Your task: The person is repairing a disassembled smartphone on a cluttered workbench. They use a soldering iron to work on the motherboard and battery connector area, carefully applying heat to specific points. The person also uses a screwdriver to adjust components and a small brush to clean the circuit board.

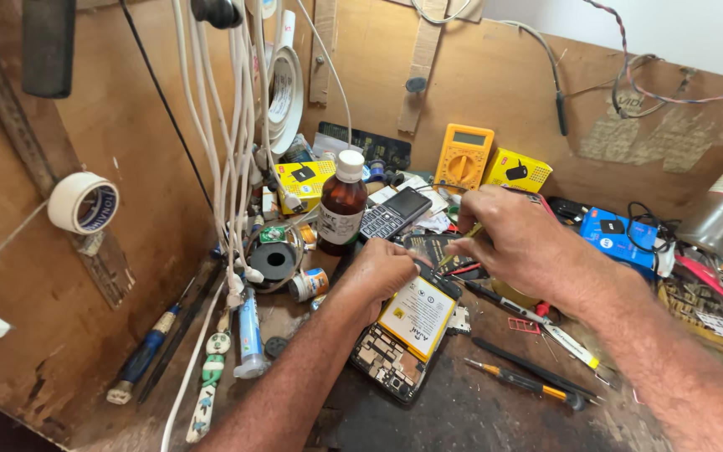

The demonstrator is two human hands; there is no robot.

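An opened phone [395,351] lies on the dark bench with its circuit board bare and a white and yellow battery [417,315] in it. My left hand [381,272] rests on the phone's upper left edge, fingers curled against it. My right hand [519,243] hovers above the phone's top end and pinches a thin yellow-green tool [460,240] whose tip points down toward the phone's upper edge.
A brown bottle with a white cap [342,205], a keypad phone [394,213], a yellow multimeter [462,156] and small boxes stand behind. Screwdrivers and tweezers [529,381] lie right of the phone. White cables [228,159] hang at left beside a tape roll [82,202].
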